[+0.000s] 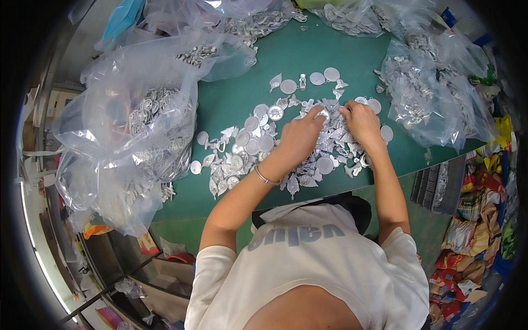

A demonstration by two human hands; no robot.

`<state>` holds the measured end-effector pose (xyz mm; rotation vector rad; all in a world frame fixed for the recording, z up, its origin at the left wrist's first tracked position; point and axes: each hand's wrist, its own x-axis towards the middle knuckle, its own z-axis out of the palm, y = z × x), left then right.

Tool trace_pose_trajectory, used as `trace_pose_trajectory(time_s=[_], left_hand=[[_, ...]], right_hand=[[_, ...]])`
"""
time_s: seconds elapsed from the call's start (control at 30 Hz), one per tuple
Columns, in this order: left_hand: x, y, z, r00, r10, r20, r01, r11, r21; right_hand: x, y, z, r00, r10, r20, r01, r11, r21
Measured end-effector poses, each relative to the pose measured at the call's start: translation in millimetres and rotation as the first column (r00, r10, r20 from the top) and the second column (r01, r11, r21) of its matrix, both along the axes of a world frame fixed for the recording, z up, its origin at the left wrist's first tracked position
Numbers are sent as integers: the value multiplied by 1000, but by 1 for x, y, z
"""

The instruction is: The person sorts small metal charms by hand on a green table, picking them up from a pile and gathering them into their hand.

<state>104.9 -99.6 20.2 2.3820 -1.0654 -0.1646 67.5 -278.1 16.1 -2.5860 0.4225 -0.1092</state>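
Observation:
A heap of small silver-grey metal charms (333,135) lies on the green table in front of me, with round discs, leaf shapes and other shapes mixed in. My left hand (301,135), with a bangle on its wrist, reaches over the heap's middle. Its fingers close at the edge of a round metal charm (324,114). Just to the right, my right hand (361,125) bends its fingers down onto the heap; whatever lies between its fingertips is too small to make out. More round discs (251,124) spread to the left of my left hand.
A few charms (288,86) lie apart beyond the heap. Large clear bags of metal pieces stand at the left (159,126), the far side (352,19) and the right (421,93). Beside the green table (231,93) are a dark crate (438,184) and colourful packaging (467,236).

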Motion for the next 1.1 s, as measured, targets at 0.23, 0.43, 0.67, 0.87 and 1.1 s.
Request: trace_pose_trajectory(time_s=[0.23, 0.43, 0.67, 0.87, 1.1], left_hand=[[16, 6, -7, 999, 39, -30, -41, 997, -62], [18, -25, -8, 986, 166, 24, -168, 976, 141], [29, -21, -7, 961, 187, -205, -197, 980, -28], [30, -8, -22, 979, 92, -184, -169, 867, -469], [14, 18, 10, 58, -388, -920, -864, 443, -241]], right_hand=[[-19, -26, 17, 988, 64, 138, -99, 959, 265], [-19, -44, 14, 999, 48, 0, 5, -101, 995], [21, -43, -2, 986, 159, 57, -94, 236, 967], [35, -12, -15, 904, 415, 104, -412, 910, -57], [2, -18, 11, 915, 191, 354, -281, 934, 222]])
